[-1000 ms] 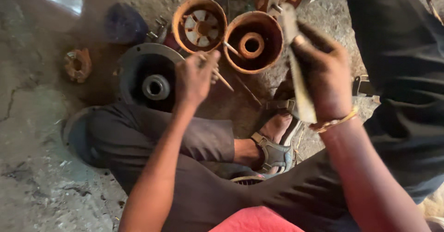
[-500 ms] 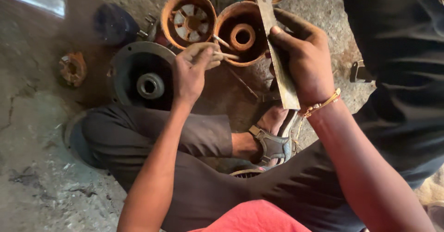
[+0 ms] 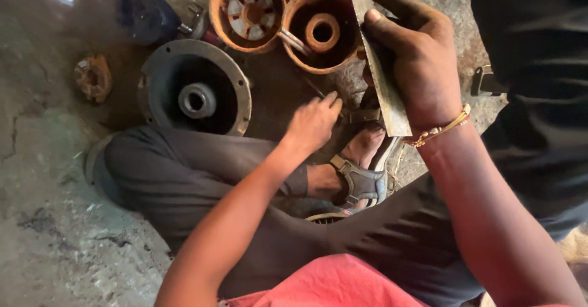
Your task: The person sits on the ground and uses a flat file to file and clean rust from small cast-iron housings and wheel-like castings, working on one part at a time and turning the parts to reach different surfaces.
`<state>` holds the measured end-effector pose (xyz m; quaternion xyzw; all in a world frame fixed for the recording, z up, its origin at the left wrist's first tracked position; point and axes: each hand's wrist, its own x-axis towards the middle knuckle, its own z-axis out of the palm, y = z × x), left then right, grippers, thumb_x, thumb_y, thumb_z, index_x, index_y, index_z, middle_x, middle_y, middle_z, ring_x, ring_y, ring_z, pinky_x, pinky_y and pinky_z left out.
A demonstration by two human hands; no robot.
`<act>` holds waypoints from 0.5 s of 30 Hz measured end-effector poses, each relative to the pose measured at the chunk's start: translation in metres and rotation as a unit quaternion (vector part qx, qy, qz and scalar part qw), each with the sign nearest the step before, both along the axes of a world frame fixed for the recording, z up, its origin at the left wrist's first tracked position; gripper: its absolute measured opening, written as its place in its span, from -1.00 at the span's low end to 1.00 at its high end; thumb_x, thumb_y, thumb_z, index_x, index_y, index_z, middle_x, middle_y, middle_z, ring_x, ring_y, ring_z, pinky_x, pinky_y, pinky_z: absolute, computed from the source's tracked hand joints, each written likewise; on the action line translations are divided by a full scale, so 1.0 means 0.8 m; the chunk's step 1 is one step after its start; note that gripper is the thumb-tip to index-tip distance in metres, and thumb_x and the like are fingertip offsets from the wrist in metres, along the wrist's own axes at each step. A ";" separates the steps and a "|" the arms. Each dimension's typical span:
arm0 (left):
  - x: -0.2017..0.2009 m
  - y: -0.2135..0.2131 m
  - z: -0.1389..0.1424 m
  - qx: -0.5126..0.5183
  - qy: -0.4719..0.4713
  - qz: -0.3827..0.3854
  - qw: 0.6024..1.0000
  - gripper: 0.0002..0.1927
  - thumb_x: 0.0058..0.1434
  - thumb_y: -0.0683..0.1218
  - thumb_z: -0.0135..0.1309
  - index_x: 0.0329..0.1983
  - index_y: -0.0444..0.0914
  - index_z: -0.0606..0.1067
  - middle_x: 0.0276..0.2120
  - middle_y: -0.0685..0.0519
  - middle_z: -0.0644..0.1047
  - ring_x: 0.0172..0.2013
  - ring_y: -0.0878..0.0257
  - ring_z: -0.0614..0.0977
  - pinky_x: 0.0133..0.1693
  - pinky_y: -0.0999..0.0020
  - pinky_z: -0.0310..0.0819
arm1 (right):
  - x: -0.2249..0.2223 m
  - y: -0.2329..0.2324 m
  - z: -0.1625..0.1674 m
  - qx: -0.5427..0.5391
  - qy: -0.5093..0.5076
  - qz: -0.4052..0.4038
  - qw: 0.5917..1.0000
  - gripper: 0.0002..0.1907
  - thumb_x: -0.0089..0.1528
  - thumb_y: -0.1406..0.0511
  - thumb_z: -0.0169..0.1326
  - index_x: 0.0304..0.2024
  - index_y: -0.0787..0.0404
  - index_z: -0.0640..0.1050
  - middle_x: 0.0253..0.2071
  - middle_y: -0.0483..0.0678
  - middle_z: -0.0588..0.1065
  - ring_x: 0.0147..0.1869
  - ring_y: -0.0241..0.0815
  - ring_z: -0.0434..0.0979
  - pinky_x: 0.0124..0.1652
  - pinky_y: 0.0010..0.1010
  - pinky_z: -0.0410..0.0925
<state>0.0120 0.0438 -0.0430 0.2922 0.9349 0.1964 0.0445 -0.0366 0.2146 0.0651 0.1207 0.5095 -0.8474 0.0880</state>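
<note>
**Flat bar gripped, left hand low over the floor**

While I look down from above, my right hand (image 3: 422, 68) at upper right is clenched around a long flat grey metal bar (image 3: 376, 62). My left hand (image 3: 315, 123), centre frame, reaches down with fingers loosely curled near a thin dark rod (image 3: 315, 88); whether it grips anything I cannot tell. Two rusty orange round housings (image 3: 248, 13) sit at the top, a grey round flanged casing (image 3: 195, 88) left of centre.

My left hand (image 3: 313, 123): fingers curled, reaching toward twelve o'clock. My right hand (image 3: 416, 68): raised at two o'clock, fist clenched.
</note>
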 end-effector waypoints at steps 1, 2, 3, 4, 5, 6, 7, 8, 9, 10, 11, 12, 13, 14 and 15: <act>0.003 0.004 -0.003 -0.030 0.036 -0.011 0.999 -0.60 0.01 -0.20 0.05 -0.03 -0.31 0.56 0.05 -0.07 0.57 -0.14 0.02 0.62 -0.25 0.15 0.59 | 0.000 -0.001 0.001 -0.001 0.002 0.003 1.000 -0.55 0.38 0.46 0.08 0.31 0.50 0.42 0.12 0.13 0.58 0.07 -0.22 0.66 0.09 -0.47 0.54; 0.003 0.007 -0.003 -0.063 0.051 -0.019 0.996 -0.66 0.05 -0.19 0.06 -0.08 -0.28 0.56 0.00 -0.03 0.56 -0.13 0.06 0.62 -0.24 0.18 0.59 | 0.001 -0.001 0.002 -0.002 0.007 0.006 1.000 -0.55 0.39 0.46 0.08 0.32 0.50 0.42 0.11 0.13 0.58 0.07 -0.22 0.65 0.09 -0.47 0.53; 0.003 0.009 -0.002 -0.097 0.067 -0.028 0.993 -0.73 0.09 -0.17 0.06 -0.12 -0.26 0.56 -0.06 0.00 0.55 -0.12 0.09 0.61 -0.23 0.20 0.58 | 0.000 -0.001 0.003 -0.004 0.012 0.007 1.000 -0.55 0.39 0.46 0.08 0.32 0.51 0.42 0.11 0.14 0.58 0.07 -0.21 0.65 0.08 -0.47 0.52; 0.001 0.011 -0.001 -0.131 0.081 -0.039 0.987 -0.80 0.13 -0.16 0.07 -0.17 -0.23 0.56 -0.11 0.03 0.54 -0.10 0.12 0.60 -0.22 0.23 0.58 | 0.001 0.000 0.005 -0.002 0.015 0.009 1.000 -0.55 0.39 0.46 0.08 0.32 0.50 0.42 0.12 0.13 0.58 0.08 -0.22 0.65 0.10 -0.46 0.52; 0.000 0.012 0.001 -0.136 0.117 -0.044 0.983 -0.86 0.12 -0.14 0.07 -0.24 -0.20 0.54 -0.17 0.05 0.52 -0.11 0.14 0.60 -0.20 0.23 0.58 | 0.003 0.001 0.006 -0.001 0.016 0.010 1.000 -0.55 0.39 0.46 0.08 0.32 0.50 0.42 0.13 0.12 0.58 0.09 -0.22 0.65 0.11 -0.46 0.52; -0.002 0.014 0.003 -0.141 0.154 -0.050 0.977 -0.92 0.11 -0.12 0.07 -0.32 -0.17 0.51 -0.22 0.07 0.50 -0.12 0.15 0.60 -0.17 0.23 0.59 | 0.004 0.002 0.007 0.000 0.020 0.012 1.000 -0.55 0.39 0.45 0.07 0.32 0.50 0.42 0.13 0.12 0.58 0.10 -0.22 0.66 0.12 -0.46 0.53; -0.004 0.015 0.006 -0.145 0.190 -0.058 0.969 -0.97 0.11 -0.10 0.08 -0.39 -0.13 0.49 -0.27 0.09 0.48 -0.13 0.17 0.60 -0.14 0.23 0.59 | 0.004 0.003 0.008 0.004 0.022 0.012 1.000 -0.55 0.39 0.45 0.08 0.32 0.49 0.43 0.12 0.12 0.58 0.09 -0.23 0.65 0.11 -0.47 0.52; -0.006 0.016 0.008 -0.150 0.168 -0.070 0.972 -0.97 0.11 -0.10 0.08 -0.39 -0.13 0.49 -0.28 0.09 0.48 -0.14 0.16 0.59 -0.18 0.24 0.57 | 0.004 0.003 0.008 0.010 0.024 0.011 1.000 -0.55 0.38 0.44 0.09 0.32 0.48 0.43 0.11 0.12 0.58 0.08 -0.23 0.65 0.10 -0.48 0.52; -0.009 0.018 0.010 -0.154 0.146 -0.082 0.974 -0.98 0.12 -0.10 0.08 -0.39 -0.13 0.49 -0.28 0.08 0.48 -0.16 0.16 0.59 -0.22 0.24 0.55 | 0.005 0.005 0.009 0.018 0.025 0.010 0.999 -0.55 0.38 0.44 0.09 0.31 0.47 0.44 0.10 0.12 0.59 0.06 -0.24 0.65 0.09 -0.48 0.52; -0.011 0.019 0.012 -0.156 0.124 -0.094 0.975 -0.98 0.13 -0.11 0.08 -0.40 -0.13 0.49 -0.29 0.08 0.48 -0.17 0.15 0.58 -0.26 0.24 0.52 | 0.006 0.007 0.009 0.025 0.023 0.009 0.999 -0.55 0.37 0.43 0.10 0.30 0.47 0.45 0.10 0.11 0.59 0.05 -0.25 0.64 0.08 -0.49 0.51; -0.011 0.020 0.013 -0.154 0.135 -0.089 0.975 -0.98 0.10 -0.10 0.08 -0.40 -0.12 0.49 -0.29 0.09 0.48 -0.17 0.16 0.58 -0.26 0.24 0.53 | 0.006 0.007 0.009 0.033 0.021 0.008 0.999 -0.55 0.36 0.43 0.11 0.30 0.46 0.45 0.09 0.10 0.59 0.05 -0.27 0.64 0.06 -0.50 0.51; -0.012 0.021 0.013 -0.153 0.147 -0.085 0.974 -0.96 0.07 -0.10 0.07 -0.40 -0.12 0.49 -0.30 0.10 0.48 -0.16 0.17 0.58 -0.25 0.23 0.53 | 0.007 0.007 0.008 0.041 0.019 0.007 0.999 -0.55 0.35 0.42 0.12 0.29 0.46 0.46 0.09 0.09 0.59 0.04 -0.28 0.63 0.05 -0.51 0.51; -0.012 0.021 0.013 -0.151 0.159 -0.080 0.972 -0.95 0.04 -0.09 0.07 -0.41 -0.11 0.49 -0.31 0.11 0.48 -0.16 0.18 0.58 -0.25 0.23 0.53 | 0.008 0.009 0.008 0.031 0.027 0.006 0.999 -0.55 0.36 0.43 0.12 0.29 0.46 0.46 0.09 0.09 0.59 0.05 -0.28 0.63 0.06 -0.50 0.50; -0.012 0.022 0.012 -0.141 0.167 -0.075 0.973 -0.96 0.07 -0.10 0.07 -0.40 -0.13 0.49 -0.32 0.09 0.48 -0.17 0.15 0.59 -0.25 0.21 0.54 | 0.009 0.010 0.007 0.021 0.035 0.006 0.999 -0.55 0.36 0.43 0.12 0.29 0.47 0.46 0.10 0.08 0.58 0.06 -0.28 0.63 0.08 -0.50 0.50; -0.012 0.023 0.010 -0.130 0.175 -0.069 0.974 -0.96 0.10 -0.11 0.07 -0.39 -0.15 0.49 -0.33 0.07 0.48 -0.18 0.13 0.60 -0.25 0.19 0.55 | 0.009 0.012 0.006 0.013 0.044 0.006 0.999 -0.56 0.36 0.43 0.12 0.29 0.47 0.46 0.10 0.08 0.58 0.07 -0.28 0.62 0.09 -0.49 0.50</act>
